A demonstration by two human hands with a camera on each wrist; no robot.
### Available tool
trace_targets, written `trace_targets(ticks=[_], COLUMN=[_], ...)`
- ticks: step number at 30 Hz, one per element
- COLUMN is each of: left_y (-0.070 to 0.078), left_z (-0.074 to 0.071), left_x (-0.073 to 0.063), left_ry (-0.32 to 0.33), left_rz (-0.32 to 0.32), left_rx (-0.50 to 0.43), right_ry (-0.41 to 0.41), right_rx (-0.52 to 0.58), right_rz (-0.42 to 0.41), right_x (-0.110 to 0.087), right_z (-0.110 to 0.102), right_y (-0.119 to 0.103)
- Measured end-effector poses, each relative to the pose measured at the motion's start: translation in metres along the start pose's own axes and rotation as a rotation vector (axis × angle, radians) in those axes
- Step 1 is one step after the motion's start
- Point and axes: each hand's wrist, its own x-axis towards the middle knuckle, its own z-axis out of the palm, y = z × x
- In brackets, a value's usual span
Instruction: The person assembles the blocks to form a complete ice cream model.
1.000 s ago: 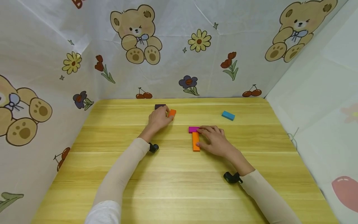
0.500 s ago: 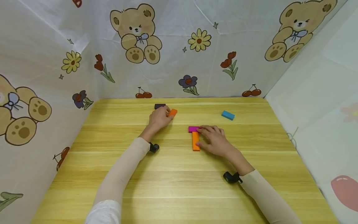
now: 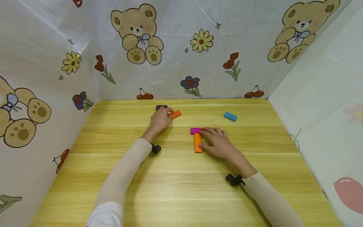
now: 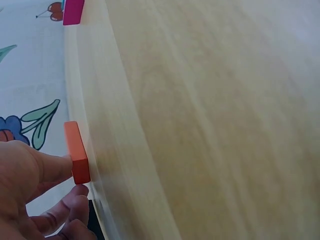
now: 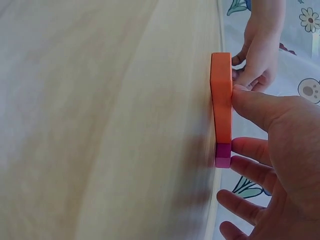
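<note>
In the head view my left hand (image 3: 160,119) has thumb and index finger at the near end of a red-orange block (image 3: 176,114), which lies flat and slanted. The left wrist view shows the thumb against one side of this block (image 4: 76,152) and a fingertip at its end. My right hand (image 3: 217,142) has its fingers spread; the thumb rests on an orange block (image 3: 198,143) and two fingertips touch a magenta block (image 3: 195,130). These two blocks form a T, the magenta one across the far end of the orange one, as the right wrist view also shows.
A dark block (image 3: 161,107) lies just behind the left hand, near the table's back edge. To the right at the back is a blue block (image 3: 230,116). A printed cloth (image 3: 170,75) hangs behind the wooden table (image 3: 175,189).
The red-orange block has turned clockwise under my left fingers, its far end swinging to the right. My right hand and the T of blocks stay put.
</note>
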Motion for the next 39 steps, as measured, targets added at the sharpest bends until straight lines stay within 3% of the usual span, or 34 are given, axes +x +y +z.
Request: trace_targets(ticks=[12, 39], left_y=[0.0, 0.013], left_z=[0.002, 0.015], left_x=[0.006, 0.02], left_ry=[-0.003, -0.049], left_rz=[0.007, 0.123], left_rx=[-0.002, -0.03], right_ry=[0.006, -0.015], right_rx=[0.005, 0.018], right_rz=[0.007, 0.016], right_x=[-0.001, 0.0], right_z=[0.0, 0.001], right_y=[0.002, 0.001])
